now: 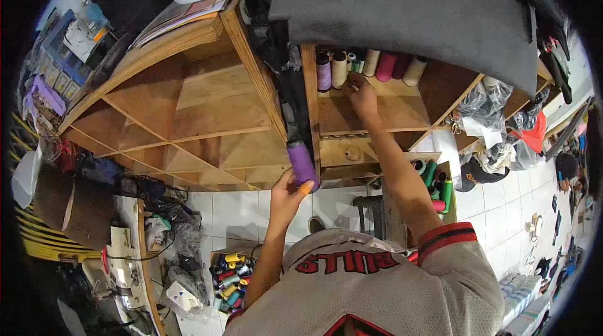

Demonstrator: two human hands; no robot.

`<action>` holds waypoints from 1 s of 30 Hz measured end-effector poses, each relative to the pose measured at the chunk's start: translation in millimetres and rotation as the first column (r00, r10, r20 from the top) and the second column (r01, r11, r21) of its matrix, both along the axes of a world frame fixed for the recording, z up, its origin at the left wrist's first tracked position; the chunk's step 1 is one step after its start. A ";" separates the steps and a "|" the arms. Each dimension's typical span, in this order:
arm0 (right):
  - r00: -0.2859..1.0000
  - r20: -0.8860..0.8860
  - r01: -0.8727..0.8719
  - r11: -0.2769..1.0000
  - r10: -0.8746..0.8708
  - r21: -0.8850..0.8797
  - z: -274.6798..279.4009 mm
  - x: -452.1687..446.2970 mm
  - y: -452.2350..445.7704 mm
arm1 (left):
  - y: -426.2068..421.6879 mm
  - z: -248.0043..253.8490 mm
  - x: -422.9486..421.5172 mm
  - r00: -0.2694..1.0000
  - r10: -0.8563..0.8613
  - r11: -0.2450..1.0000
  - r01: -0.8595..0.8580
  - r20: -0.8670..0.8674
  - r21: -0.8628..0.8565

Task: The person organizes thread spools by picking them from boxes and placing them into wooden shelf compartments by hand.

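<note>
A purple cone of thread (303,165) is held upright and slightly tilted by my left hand (289,195), whose fingers are wrapped round its lower part in front of the wooden shelf. My right hand (361,91) reaches into a shelf compartment with its fingers curled; what they grip, if anything, is hidden. Just left of those fingers stand a cream thread cone (339,69) and a lilac thread cone (323,73). Behind and right of the hand are another cream cone (371,63), a dark pink cone (385,67) and a cream cone at the end (414,72).
Dark grey cloth (402,3) hangs over the shelf top. Another wooden cubby shelf (182,94) stands left. A box of green and pink spools (446,195) sits at right, and a box of mixed spools (231,279) is on the tiled floor. Plastic bags (490,100) fill the right shelves.
</note>
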State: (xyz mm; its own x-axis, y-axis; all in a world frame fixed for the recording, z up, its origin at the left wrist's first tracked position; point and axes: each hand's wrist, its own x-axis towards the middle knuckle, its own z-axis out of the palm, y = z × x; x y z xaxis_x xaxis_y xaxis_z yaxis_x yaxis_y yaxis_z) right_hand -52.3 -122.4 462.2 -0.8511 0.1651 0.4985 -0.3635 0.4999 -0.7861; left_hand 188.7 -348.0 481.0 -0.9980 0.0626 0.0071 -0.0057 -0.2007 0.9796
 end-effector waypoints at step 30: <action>0.998 -0.055 0.036 0.978 -0.025 0.207 47.3 3.6 34.8 | 46.3 -32.1 -17.6 0.999 0.024 0.977 -0.031 -0.035 -0.212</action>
